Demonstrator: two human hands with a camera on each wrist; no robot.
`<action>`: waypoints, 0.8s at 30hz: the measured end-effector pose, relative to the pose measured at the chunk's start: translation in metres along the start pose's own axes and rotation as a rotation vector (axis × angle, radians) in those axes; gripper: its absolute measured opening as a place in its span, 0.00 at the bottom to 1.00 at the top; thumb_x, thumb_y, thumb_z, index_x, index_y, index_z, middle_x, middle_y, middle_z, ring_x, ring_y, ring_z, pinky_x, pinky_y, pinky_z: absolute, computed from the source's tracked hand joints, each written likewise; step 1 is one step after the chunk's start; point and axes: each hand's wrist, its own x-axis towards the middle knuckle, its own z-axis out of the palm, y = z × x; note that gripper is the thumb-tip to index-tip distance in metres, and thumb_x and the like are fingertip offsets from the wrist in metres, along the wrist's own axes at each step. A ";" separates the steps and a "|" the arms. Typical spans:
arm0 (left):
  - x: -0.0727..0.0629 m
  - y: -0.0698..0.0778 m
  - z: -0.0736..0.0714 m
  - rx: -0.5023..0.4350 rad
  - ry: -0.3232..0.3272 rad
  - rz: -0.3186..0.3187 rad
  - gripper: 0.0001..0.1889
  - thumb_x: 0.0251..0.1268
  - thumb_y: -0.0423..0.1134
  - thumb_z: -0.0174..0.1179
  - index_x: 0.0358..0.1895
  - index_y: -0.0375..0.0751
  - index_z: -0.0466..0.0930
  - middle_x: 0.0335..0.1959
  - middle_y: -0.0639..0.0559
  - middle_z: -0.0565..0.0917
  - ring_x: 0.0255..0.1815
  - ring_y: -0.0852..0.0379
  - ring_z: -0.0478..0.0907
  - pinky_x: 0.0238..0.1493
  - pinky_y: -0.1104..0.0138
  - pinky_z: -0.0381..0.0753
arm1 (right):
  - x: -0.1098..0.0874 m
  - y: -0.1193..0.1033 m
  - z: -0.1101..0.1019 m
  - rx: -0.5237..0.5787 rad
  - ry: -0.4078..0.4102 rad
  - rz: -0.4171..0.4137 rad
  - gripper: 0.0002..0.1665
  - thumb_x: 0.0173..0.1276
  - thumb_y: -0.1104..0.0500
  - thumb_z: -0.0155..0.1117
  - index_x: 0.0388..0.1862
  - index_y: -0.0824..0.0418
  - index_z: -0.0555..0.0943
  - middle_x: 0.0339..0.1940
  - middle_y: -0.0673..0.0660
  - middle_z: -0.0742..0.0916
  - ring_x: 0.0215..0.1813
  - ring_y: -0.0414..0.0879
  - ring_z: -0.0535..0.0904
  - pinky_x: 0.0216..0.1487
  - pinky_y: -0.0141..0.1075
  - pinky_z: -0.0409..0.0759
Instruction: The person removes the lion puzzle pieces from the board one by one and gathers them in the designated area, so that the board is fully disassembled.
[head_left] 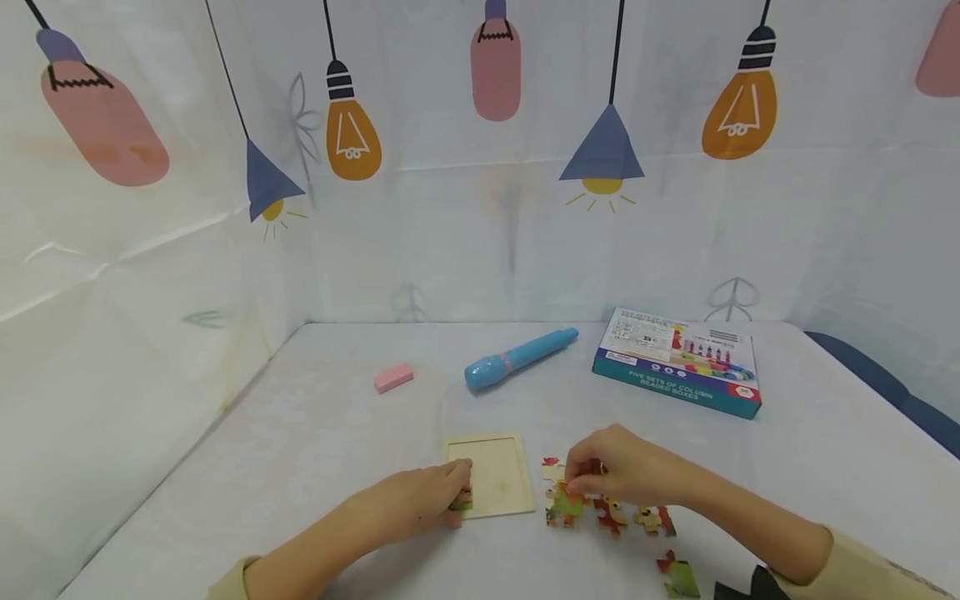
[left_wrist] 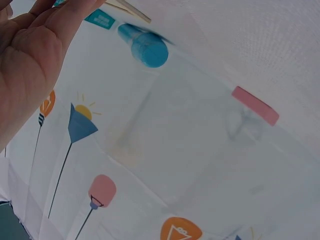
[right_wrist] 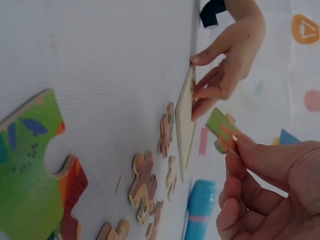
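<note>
On the table lies a shallow wooden puzzle tray (head_left: 498, 475). My left hand (head_left: 420, 500) holds it at its left edge, the thumb by the near corner and the fingers over the board. A colourful puzzle piece (head_left: 465, 502) shows in the tray, partly covered by those fingers. Between thumb and fingertips my right hand (right_wrist: 270, 185) pinches a small green puzzle piece (right_wrist: 220, 131), raised above the table in the right wrist view. Beneath and beside this hand are several loose puzzle pieces (head_left: 611, 515), some partly hidden by it. Another green-and-red piece (head_left: 679, 577) lies closer to me.
Behind the tray lie a blue microphone-shaped object (head_left: 517, 360) and a pink block (head_left: 393, 377). A flat toy box (head_left: 678, 362) sits at the back right. A patterned cloth (head_left: 465, 217) hangs along the table's far side. Something black (head_left: 750, 586) is at the near right edge.
</note>
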 end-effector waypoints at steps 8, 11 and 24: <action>0.000 0.000 0.000 -0.007 0.001 0.006 0.18 0.57 0.44 0.62 0.41 0.48 0.61 0.36 0.64 0.71 0.30 0.67 0.70 0.34 0.71 0.73 | -0.009 0.004 -0.003 0.010 -0.063 0.034 0.05 0.62 0.54 0.63 0.27 0.47 0.80 0.19 0.42 0.79 0.26 0.33 0.72 0.30 0.27 0.73; -0.001 0.000 0.000 -0.004 -0.001 0.001 0.18 0.57 0.44 0.62 0.42 0.48 0.61 0.37 0.64 0.71 0.32 0.67 0.70 0.35 0.71 0.74 | -0.013 0.004 -0.005 0.035 -0.099 0.045 0.05 0.62 0.54 0.63 0.27 0.48 0.80 0.19 0.41 0.78 0.26 0.33 0.72 0.30 0.27 0.73; -0.001 0.001 0.000 0.004 -0.020 -0.030 0.18 0.58 0.45 0.61 0.42 0.47 0.61 0.36 0.65 0.70 0.32 0.66 0.71 0.37 0.70 0.74 | -0.027 0.009 -0.006 0.064 -0.203 0.058 0.03 0.61 0.54 0.64 0.28 0.48 0.81 0.22 0.39 0.78 0.27 0.31 0.72 0.29 0.27 0.73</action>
